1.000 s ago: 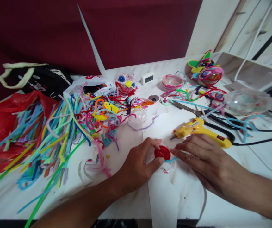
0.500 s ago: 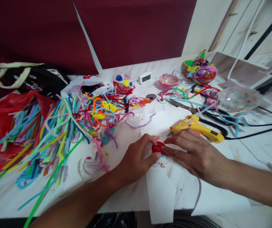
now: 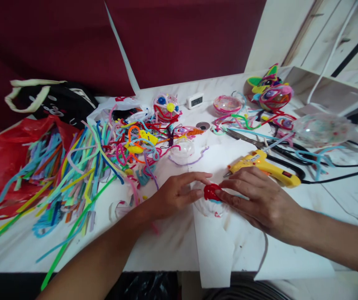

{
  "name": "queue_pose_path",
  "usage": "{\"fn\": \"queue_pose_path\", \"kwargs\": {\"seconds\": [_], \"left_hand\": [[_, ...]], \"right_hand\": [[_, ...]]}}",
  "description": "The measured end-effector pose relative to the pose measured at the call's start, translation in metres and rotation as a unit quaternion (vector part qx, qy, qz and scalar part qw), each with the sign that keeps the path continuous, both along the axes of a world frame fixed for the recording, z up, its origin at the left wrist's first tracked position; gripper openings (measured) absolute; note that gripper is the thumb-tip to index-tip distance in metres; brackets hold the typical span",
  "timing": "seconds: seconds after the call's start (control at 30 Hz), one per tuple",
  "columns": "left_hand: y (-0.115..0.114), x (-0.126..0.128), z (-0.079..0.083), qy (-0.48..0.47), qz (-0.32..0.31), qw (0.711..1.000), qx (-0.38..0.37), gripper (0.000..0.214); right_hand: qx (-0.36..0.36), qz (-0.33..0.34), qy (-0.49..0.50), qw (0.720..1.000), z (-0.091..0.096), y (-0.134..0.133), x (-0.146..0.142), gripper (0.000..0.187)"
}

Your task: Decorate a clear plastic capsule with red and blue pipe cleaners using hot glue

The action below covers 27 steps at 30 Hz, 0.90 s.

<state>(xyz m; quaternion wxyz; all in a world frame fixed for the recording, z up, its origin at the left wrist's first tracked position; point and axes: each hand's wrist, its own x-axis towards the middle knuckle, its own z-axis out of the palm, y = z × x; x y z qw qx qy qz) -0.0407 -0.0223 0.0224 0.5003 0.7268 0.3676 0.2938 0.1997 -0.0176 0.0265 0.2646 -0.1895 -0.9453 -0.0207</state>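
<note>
A small red round piece [image 3: 210,192] sits on top of a clear plastic half-shell [image 3: 209,206] on white paper [image 3: 229,246] near the table's front. My left hand [image 3: 179,192] rests on the shell's left side, fingers stretched out along it and touching the red piece. From the right, my right hand [image 3: 257,199] has its fingertips pressed against the red piece. A yellow glue gun [image 3: 264,166] lies just behind my right hand.
A big heap of coloured pipe cleaners [image 3: 82,166] spreads over the left half, partly on a red plastic bag [image 3: 1,166]. Scissors [image 3: 260,143], decorated balls [image 3: 271,93], a clear shell [image 3: 182,149], a small white clock [image 3: 195,100] and black cables [image 3: 338,177] lie behind.
My left fingers have uncurled from round the shell and now lie stretched over it. My right fingertips moved in onto the red piece; the blue strand seen earlier is hidden.
</note>
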Motion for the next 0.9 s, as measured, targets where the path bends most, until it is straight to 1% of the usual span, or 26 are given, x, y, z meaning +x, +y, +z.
{"fn": "queue_pose_path", "kwargs": {"seconds": [0.07, 0.13, 0.27, 0.43, 0.57, 0.67, 0.77, 0.9], "left_hand": [[0.002, 0.0, -0.004, -0.021, -0.013, 1.0, 0.007, 0.026], [0.003, 0.002, -0.007, -0.039, -0.016, 0.999, 0.016, 0.024], [0.003, 0.005, -0.011, -0.07, -0.004, 0.997, 0.008, 0.021], [0.002, 0.006, -0.012, -0.08, 0.0, 0.997, -0.004, 0.021], [0.0, 0.005, -0.011, -0.057, 0.011, 0.998, 0.008, 0.021], [-0.001, 0.006, -0.008, -0.01, 0.027, 0.997, 0.065, 0.02], [-0.002, 0.007, -0.004, 0.019, 0.027, 0.993, 0.117, 0.019], [-0.004, 0.01, 0.001, 0.024, 0.032, 0.993, 0.115, 0.017]], "right_hand": [[0.0, -0.002, -0.003, 1.0, -0.001, 0.0, 0.0, 0.023], [-0.006, -0.002, -0.003, 1.0, -0.002, 0.0, 0.0, 0.023], [-0.012, 0.001, 0.006, 1.0, -0.003, 0.0, 0.001, 0.023], [-0.013, 0.001, 0.005, 1.0, -0.003, 0.0, 0.001, 0.021], [-0.015, -0.001, 0.008, 1.0, -0.002, 0.0, -0.001, 0.019], [-0.013, 0.001, 0.011, 1.0, 0.0, 0.0, -0.002, 0.019], [-0.01, 0.004, 0.01, 1.0, 0.001, 0.0, -0.003, 0.019], [-0.011, -0.003, 0.002, 1.0, 0.001, 0.0, -0.002, 0.02]]}}
